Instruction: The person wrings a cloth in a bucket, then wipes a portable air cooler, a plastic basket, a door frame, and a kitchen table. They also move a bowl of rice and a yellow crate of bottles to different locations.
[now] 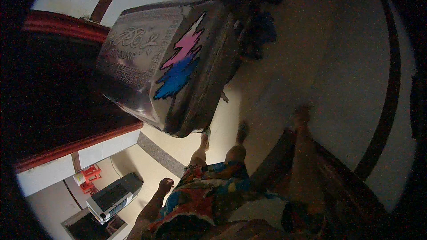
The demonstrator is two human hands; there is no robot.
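Note:
My left hand [166, 185] hangs beside my patterned shorts, holding nothing visible, with its fingers loosely curled and a little apart. In deep shadow on the right, my right hand [302, 115] reaches forward over the floor; its fingers are too dark to make out. In front of me, left of the middle, is a large metallic grey case [133, 53] with embossed lettering and a jagged white, pink and blue decal [181, 61]. Neither hand touches it. Dark, unclear parts adjoin its far right side. My feet stand on the pale floor [222, 116] near its lower edge.
Left of the case lies a dark area edged by red-brown trim [83, 145]. Beyond it, lower left, are red plastic stool-like items [91, 173], a black and white box-shaped appliance [115, 195] and a dark recessed frame [73, 221]. A dark band curves along the right [393, 83].

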